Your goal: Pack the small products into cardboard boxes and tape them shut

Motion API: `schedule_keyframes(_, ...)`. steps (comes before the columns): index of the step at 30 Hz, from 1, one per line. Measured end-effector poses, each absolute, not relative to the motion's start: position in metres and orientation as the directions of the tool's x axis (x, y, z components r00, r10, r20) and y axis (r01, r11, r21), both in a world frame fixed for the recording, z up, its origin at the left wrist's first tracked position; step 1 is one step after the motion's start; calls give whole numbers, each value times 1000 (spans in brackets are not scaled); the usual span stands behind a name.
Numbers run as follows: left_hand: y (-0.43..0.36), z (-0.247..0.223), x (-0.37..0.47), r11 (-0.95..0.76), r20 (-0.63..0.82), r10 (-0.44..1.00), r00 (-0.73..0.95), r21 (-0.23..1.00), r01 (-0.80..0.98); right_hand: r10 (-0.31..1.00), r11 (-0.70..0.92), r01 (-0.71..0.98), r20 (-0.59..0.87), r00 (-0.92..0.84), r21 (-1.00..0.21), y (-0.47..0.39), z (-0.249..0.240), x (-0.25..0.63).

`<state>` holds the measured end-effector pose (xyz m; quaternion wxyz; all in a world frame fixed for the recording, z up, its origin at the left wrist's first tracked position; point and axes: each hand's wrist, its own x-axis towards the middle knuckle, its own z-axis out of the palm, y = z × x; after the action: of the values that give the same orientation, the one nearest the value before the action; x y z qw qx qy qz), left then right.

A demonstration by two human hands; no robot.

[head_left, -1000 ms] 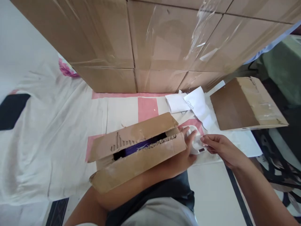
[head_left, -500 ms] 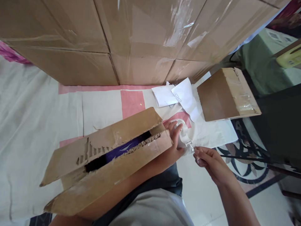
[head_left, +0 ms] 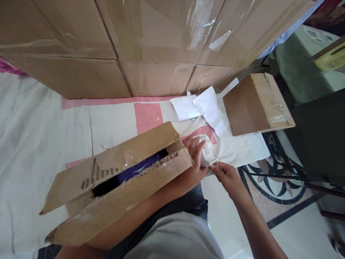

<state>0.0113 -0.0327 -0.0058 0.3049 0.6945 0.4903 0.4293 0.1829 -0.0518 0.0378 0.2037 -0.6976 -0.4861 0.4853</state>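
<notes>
My left hand (head_left: 198,158) is wrapped round a white tape dispenser (head_left: 208,155), just past the right end of an open cardboard box (head_left: 118,180). At the dispenser's lower right end, the fingers of my right hand (head_left: 222,172) are pinched together; whatever they hold is too small to make out. The box lies across my left forearm, its flaps parted and torn along the edges. Through the gap a purple item (head_left: 142,166) shows inside.
Large taped cartons (head_left: 161,39) form a wall along the back. White papers (head_left: 210,108) lie on the cloth (head_left: 113,122) beside a second open box (head_left: 258,104). A dark panel (head_left: 320,140) stands at the right, and a yellow container (head_left: 331,59) behind it.
My right hand has moved left, up to the dispenser's end; the clear strip that stretched between them no longer shows. The whole view has shifted slightly.
</notes>
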Motion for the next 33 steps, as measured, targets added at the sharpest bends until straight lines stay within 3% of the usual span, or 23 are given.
schedule_keyframes(8, -31, -12, 10, -414, 394, 908, 143, 787, 457, 914, -352, 500, -405, 1, -791, -55, 28, 187)
schedule_keyframes(13, -28, -17, 12, -439, 425, 894, 139, 774, 457, 963, -251, 522, -266, 48, -815, -64, 24, 182)
schedule_keyframes(18, -28, -11, 5, -494, 458, 869, 188, 783, 378, 976, -198, 438, -217, 7, -877, -85, 20, 185)
schedule_keyframes(22, -54, 17, -12, -521, 492, 853, 176, 825, 219, 998, -56, 296, -54, 15, -954, -104, 30, 171)
schedule_keyframes(25, -91, 45, -28, -436, 429, 898, 100, 898, 58, 989, 136, 276, 116, -86, -951, -115, 51, 148)
schedule_keyframes(29, -135, 63, -47, -276, 276, 961, -21, 961, 6, 888, 384, 230, 290, -357, -894, -122, 74, 114)
schedule_keyframes(33, -155, 62, -61, -384, 381, 902, -202, 923, 28, 801, 498, 154, 385, -458, -854, -122, 83, 90)
